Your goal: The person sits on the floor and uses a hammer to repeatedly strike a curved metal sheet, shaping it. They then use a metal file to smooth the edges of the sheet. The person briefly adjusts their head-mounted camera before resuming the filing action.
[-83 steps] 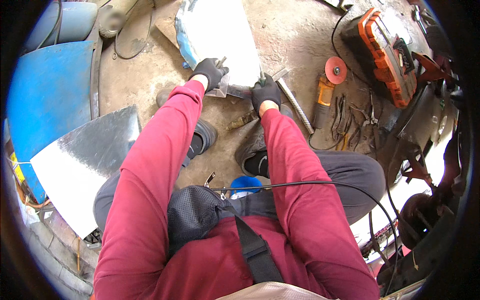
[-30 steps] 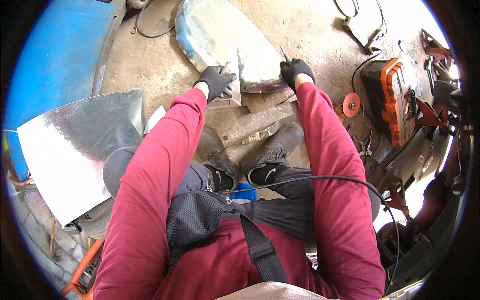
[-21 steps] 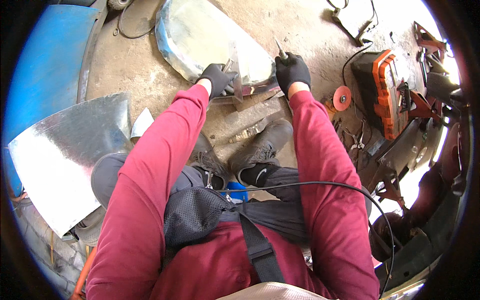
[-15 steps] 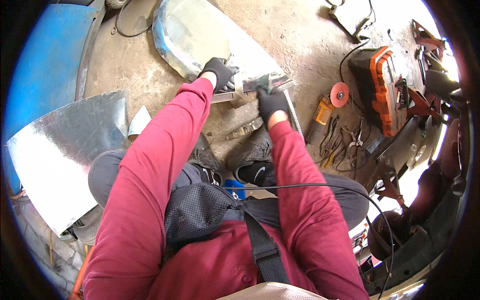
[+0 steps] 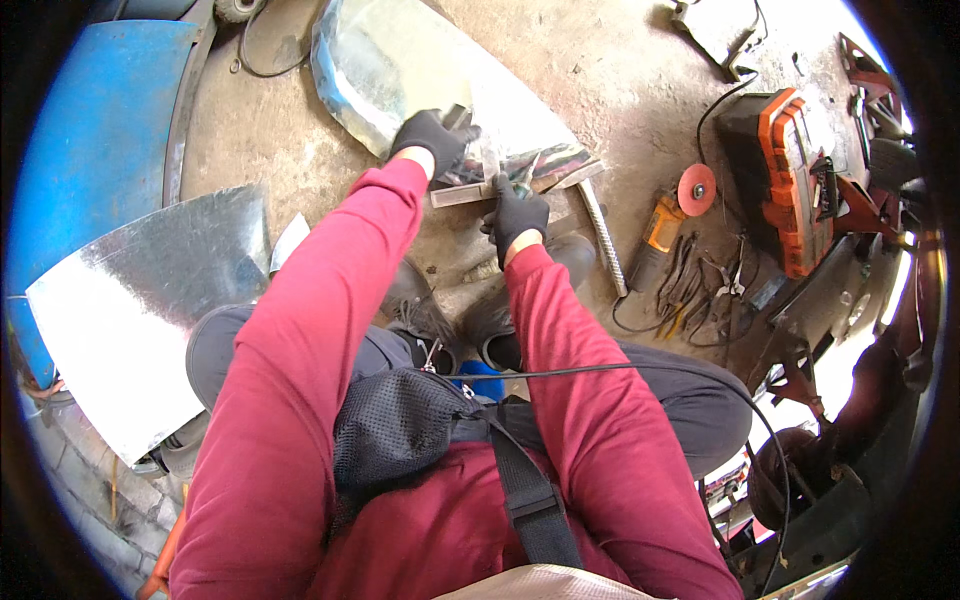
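Silvery curved sheet-metal panel (image 5: pixel 400 65) lay beyond the feet; black-gloved left hand (image 5: pixel 432 138) gripped a grey bar (image 5: pixel 458 117), black-gloved right hand (image 5: pixel 518 214) a slim tool (image 5: pixel 522 190), tip unclear. Black-and-orange plastic toolbox (image 5: pixel 784 190): contents indiscernible; blue round container (image 5: pixel 488 386) mostly hidden.

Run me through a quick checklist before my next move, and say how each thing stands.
1) Black fabric gloves on the left hand and right hand: ok.
2) Left fingers closed on the grey metal bar: ok.
3) Tip of the slim green-handled tool in the right hand visible: not ok.
4) Curved pale metal panel steady: cannot tell.
5) Yellow-bodied grinder with red disc apart from both hands: ok.
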`<state>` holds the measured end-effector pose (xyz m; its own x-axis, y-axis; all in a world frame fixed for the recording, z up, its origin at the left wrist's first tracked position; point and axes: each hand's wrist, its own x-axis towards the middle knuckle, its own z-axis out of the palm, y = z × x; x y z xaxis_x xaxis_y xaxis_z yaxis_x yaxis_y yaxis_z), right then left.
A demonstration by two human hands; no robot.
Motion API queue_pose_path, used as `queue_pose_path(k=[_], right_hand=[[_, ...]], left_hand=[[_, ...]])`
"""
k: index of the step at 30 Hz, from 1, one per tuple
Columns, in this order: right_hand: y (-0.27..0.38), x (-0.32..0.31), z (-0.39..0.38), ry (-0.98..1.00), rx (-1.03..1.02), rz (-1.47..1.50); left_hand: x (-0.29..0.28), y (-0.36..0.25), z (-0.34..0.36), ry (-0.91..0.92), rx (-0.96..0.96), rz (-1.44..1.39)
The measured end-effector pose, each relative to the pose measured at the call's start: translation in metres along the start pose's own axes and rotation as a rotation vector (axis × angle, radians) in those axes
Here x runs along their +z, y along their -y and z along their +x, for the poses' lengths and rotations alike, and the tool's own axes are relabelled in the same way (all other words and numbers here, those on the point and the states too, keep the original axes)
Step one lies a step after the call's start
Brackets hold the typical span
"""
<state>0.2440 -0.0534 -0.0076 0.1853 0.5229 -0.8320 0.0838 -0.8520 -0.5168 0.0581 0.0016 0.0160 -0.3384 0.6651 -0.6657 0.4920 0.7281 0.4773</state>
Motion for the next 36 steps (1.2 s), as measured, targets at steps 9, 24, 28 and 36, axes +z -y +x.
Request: queue_pose_path(k=[9, 24, 28, 36], right_hand=[[-0.005, 0.007, -0.008, -0.015, -0.097, -0.054], [-0.001, 0.005, -0.008, 0.033, -0.189, -0.089], [-0.002, 0.004, -0.006, 0.056, -0.14, -0.042], [-0.002, 0.004, -0.006, 0.056, -0.145, -0.041]], left_hand=[[-0.068, 0.06, -0.019, -0.286, 0.02, 0.255], [0.012, 0.022, 0.006, -0.081, 0.697, 0.561], [0.011, 0.022, 0.008, -0.082, 0.705, 0.563], [0.012, 0.019, 0.008, -0.061, 0.689, 0.684]])
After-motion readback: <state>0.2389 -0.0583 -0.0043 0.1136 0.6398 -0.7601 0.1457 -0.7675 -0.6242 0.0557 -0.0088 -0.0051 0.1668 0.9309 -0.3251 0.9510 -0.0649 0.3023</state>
